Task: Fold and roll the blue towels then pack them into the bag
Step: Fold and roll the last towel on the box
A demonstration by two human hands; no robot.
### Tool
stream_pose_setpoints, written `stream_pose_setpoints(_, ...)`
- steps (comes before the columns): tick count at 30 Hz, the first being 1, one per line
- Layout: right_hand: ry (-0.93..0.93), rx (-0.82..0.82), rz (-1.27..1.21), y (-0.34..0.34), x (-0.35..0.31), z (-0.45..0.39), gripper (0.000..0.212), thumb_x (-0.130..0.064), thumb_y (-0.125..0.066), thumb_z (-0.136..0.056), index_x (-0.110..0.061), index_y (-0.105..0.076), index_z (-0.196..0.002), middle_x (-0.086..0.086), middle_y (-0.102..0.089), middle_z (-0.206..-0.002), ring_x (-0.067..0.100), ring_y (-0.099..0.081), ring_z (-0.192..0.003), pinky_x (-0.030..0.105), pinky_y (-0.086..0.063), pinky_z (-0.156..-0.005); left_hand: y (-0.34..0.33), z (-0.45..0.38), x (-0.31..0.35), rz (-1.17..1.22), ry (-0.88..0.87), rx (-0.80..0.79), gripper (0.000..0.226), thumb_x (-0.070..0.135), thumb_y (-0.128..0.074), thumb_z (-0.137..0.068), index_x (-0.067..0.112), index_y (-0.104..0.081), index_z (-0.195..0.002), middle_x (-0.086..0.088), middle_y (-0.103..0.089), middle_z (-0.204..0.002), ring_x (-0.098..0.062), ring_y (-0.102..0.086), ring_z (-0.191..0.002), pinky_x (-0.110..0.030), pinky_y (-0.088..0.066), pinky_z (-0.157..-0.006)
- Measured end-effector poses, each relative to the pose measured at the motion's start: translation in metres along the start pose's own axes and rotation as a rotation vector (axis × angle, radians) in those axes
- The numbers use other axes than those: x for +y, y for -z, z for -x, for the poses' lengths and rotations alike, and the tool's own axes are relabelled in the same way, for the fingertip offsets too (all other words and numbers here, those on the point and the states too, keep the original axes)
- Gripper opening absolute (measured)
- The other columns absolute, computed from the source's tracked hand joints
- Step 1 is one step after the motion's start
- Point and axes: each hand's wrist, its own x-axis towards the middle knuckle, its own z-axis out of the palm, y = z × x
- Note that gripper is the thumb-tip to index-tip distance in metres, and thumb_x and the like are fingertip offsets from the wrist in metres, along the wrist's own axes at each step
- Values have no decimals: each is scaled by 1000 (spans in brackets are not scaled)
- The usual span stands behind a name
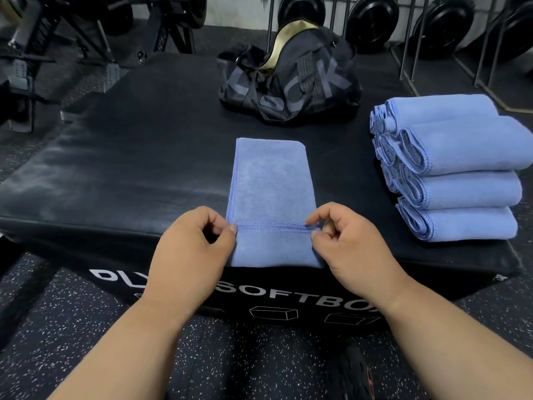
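A blue towel (271, 186) lies folded into a long strip on the black soft box (129, 168), running away from me. Its near end is turned over, with the stitched hem lying across the strip. My left hand (187, 249) pinches the left corner of that hem. On the other side, my right hand (352, 243) pinches the hem's right corner. The black duffel bag (291, 82) stands at the far middle of the box with its top open, showing a tan lining. Several folded blue towels (458, 168) lie side by side at the right.
Weight plates (372, 18) on a metal rack stand behind the box at the back right. Black gym machine frames (57, 39) fill the back left. Speckled rubber floor (86, 327) lies in front of the box.
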Motion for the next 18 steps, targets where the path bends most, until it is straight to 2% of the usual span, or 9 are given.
stream_pose_setpoints(2, 3, -7, 13, 0, 0, -2, 26, -7, -63, -90, -32, -69, -93, 8, -54, -65, 9, -45, -55, 32, -44, -61, 1, 2, -1, 12, -84, 41, 14, 36, -78, -90, 40, -65, -89, 22, -66, -93, -4, -64, -78, -28, -52, -71)
stream_pose_setpoints(5, -3, -17, 24, 0, 1, -4, 27, -10, -65, -92, -36, -71, -92, 4, -55, -64, 10, -46, -56, 32, -44, -61, 8, 1, -3, -33, -329, 7, 21, 23, -79, -89, 41, -72, -96, 24, -65, -108, -3, -65, -100, -18, -47, -85)
stream_pose_setpoints(7, -11, -29, 42, 1, 1, -4, 28, -12, -66, -93, -38, -75, -91, -2, -54, -61, 8, -46, -55, 29, -42, -58, 17, -1, -6, -101, -426, -104, 19, 24, -76, -92, 43, -77, -96, 26, -67, -115, -4, -62, -114, -18, -44, -96)
stream_pose_setpoints(10, -27, -42, 62, 3, 0, -2, 27, -14, -65, -96, -37, -79, -93, -15, -59, -58, 5, -48, -52, 15, -37, -54, 33, -7, -16, -153, -404, -337, 23, 39, -78, -89, 52, -76, -108, 38, -60, -130, 1, -50, -132, -18, -37, -107)
stream_pose_setpoints(12, -31, -39, 69, 4, 0, -2, 26, -16, -65, -97, -37, -80, -95, -14, -63, -60, 4, -50, -52, 13, -38, -54, 40, -10, -21, -208, -408, -406, 45, 47, -88, -78, 55, -72, -119, 43, -54, -136, 4, -43, -137, -19, -34, -110)
stream_pose_setpoints(14, -29, -33, 73, 4, 0, -2, 25, -17, -66, -97, -38, -80, -95, -3, -66, -66, 4, -50, -54, 16, -41, -55, 41, -13, -23, -279, -423, -424, 65, 45, -95, -69, 55, -67, -127, 43, -51, -140, 6, -39, -138, -20, -33, -112)
stream_pose_setpoints(16, -32, -24, 68, 4, 0, -3, 25, -17, -67, -96, -38, -80, -95, 1, -68, -71, 4, -50, -55, 16, -42, -56, 37, -14, -24, -337, -449, -397, 72, 38, -96, -68, 54, -64, -131, 39, -49, -143, 5, -38, -134, -20, -32, -111)
stream_pose_setpoints(18, -34, -18, 64, 4, 0, -2, 23, -18, -67, -97, -37, -80, -96, -1, -67, -69, 4, -50, -54, 15, -41, -55, 31, -14, -26, -350, -474, -342, 69, 28, -94, -72, 52, -64, -130, 35, -53, -139, -1, -43, -129, -21, -35, -110)
